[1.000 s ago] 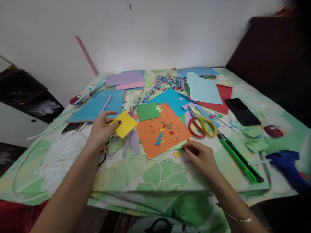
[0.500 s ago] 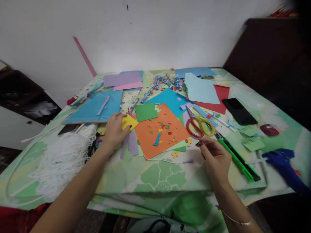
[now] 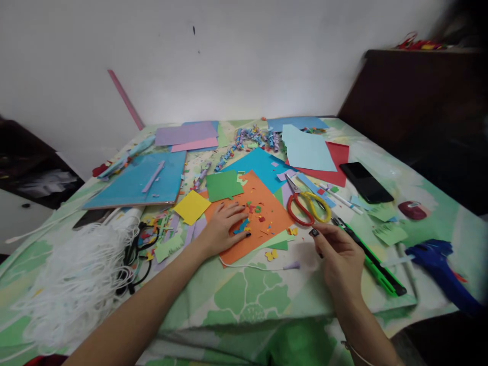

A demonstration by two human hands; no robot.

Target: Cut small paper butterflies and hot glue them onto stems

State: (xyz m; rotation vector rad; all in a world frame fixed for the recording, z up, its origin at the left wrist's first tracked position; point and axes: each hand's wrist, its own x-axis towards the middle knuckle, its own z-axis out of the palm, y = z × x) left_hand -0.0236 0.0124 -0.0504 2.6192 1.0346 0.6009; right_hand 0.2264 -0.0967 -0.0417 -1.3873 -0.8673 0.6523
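Observation:
My left hand (image 3: 224, 230) lies with fingers spread on the left part of the orange sheet (image 3: 272, 211), beside small paper scraps and a blue curled scrap (image 3: 241, 226). Left of it a yellow square (image 3: 192, 207) lies flat, and a green square (image 3: 224, 186) is just behind. My right hand (image 3: 337, 251) hovers near the table's front, thumb and fingers drawn together; what is between them, if anything, is too small to make out. Close to it are scissors (image 3: 301, 209) with red and yellow handles, a green cutter (image 3: 375, 262) and a white cord with a purple tip (image 3: 292, 265).
White cord is heaped (image 3: 84, 274) at the left front. A blue board (image 3: 141, 178) lies behind it. On the right are a black phone (image 3: 366, 182), a dark red mouse (image 3: 413, 210) and a blue glue gun (image 3: 438, 262). Colored sheets lie at the back.
My left hand has let go of the yellow square and moved right onto the orange sheet. My right hand has hardly moved. The view has shifted slightly.

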